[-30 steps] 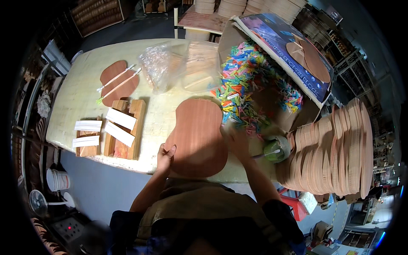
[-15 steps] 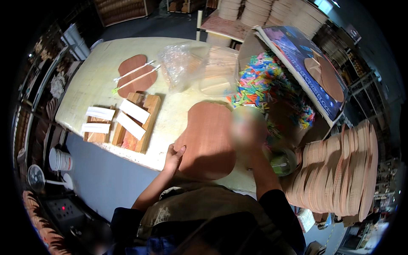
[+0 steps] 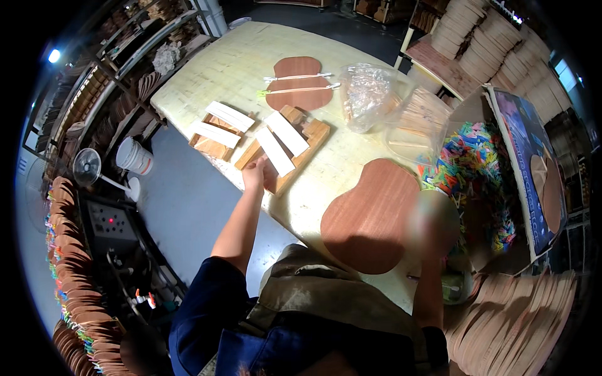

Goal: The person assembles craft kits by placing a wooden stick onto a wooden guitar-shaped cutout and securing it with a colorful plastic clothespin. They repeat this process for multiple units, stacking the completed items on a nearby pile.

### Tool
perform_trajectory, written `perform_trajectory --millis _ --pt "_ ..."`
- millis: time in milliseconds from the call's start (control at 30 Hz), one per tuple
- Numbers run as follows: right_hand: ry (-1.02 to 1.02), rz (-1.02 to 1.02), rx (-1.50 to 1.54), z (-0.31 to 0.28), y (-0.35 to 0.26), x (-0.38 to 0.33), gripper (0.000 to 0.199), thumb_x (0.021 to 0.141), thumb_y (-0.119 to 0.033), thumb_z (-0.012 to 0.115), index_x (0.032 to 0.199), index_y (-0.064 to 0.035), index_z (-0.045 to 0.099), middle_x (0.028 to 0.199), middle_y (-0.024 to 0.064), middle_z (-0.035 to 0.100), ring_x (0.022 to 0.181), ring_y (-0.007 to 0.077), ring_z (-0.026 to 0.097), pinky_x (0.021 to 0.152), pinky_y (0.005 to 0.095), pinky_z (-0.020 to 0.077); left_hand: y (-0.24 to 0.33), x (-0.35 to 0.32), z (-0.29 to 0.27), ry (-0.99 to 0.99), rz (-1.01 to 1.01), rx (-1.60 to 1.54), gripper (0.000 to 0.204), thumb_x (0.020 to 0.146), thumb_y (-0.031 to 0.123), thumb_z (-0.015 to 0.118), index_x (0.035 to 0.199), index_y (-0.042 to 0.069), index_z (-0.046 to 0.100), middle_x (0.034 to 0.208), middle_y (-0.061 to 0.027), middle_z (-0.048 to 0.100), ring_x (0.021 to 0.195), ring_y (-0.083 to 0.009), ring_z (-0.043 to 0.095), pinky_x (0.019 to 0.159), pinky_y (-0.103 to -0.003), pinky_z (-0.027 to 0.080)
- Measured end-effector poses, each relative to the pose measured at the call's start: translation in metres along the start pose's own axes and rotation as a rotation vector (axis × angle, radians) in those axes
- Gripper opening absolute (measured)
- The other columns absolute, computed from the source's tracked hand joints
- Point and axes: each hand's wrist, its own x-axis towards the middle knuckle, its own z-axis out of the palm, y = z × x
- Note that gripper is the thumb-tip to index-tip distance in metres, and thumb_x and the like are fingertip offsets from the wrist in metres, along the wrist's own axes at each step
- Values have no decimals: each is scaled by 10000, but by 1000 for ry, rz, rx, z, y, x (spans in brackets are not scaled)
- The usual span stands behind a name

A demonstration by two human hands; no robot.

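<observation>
A guitar-shaped reddish-brown wooden panel (image 3: pixel 370 213) lies on the pale table in front of me. My right hand (image 3: pixel 434 225) is at its right edge, blurred so its fingers cannot be read. My left hand (image 3: pixel 254 174) touches the near edge of a wooden block (image 3: pixel 307 156), its fingers curled by the end of a white strip (image 3: pixel 274 152). Whatever the fingers grip is hidden. A second white strip (image 3: pixel 287 133) rests on that block. Beside it, a smaller wooden block (image 3: pixel 210 147) carries two more white strips (image 3: pixel 216 133).
Farther back lies another shaped panel (image 3: pixel 298 97) with two thin sticks across it. Clear bags (image 3: pixel 367 94) and thin wooden strips (image 3: pixel 420 119) are nearby. At right, a carton (image 3: pixel 542 188) holds many coloured clips (image 3: pixel 473 150); stacked curved wood (image 3: pixel 514 326) stands nearer.
My left hand has let go of the panel's left edge and moved left to the wooden block. My right hand stays by the panel. The view has turned toward the left.
</observation>
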Motion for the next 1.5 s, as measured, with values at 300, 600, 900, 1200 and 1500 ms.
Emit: perform_trajectory --millis 300,600,900,1200,1500 --pt "23 8 -73 4 6 3 277 819 -261 580 1009 -61 598 973 107 594 872 284 574 761 410 467 19 16 23 -37 -328 -269 50 831 108 659 800 73 639 572 41 453 429 -74 332 374 -235 227" --pt "-58 -115 -124 21 19 -18 282 856 -255 576 1051 -52 586 961 110 602 846 254 598 744 394 498 34 -119 97 -499 605 181 40 805 -1 634 794 29 610 809 -68 623 773 -203 592 684 -317 487" --pt "-505 1266 1634 -40 -38 10 140 826 -40 643 937 39 613 893 113 642 776 192 644 727 294 559 -23 -211 186 -1090 1163 460 107 693 -88 582 764 -12 554 994 -183 579 965 -371 553 840 -426 462" --pt "-459 1295 1647 -28 -46 9 190 803 -47 672 954 52 612 899 117 642 799 208 650 729 302 557 -35 -198 193 -1214 1062 424 158 663 -136 513 750 -4 513 925 -173 569 914 -371 547 798 -406 454" --pt "-593 1064 1497 -13 -35 11 220 846 -165 646 989 -1 615 926 88 637 840 187 630 738 322 517 -31 -199 196 -1210 1082 307 137 695 -119 509 772 -7 519 882 -170 560 861 -372 541 773 -403 448"
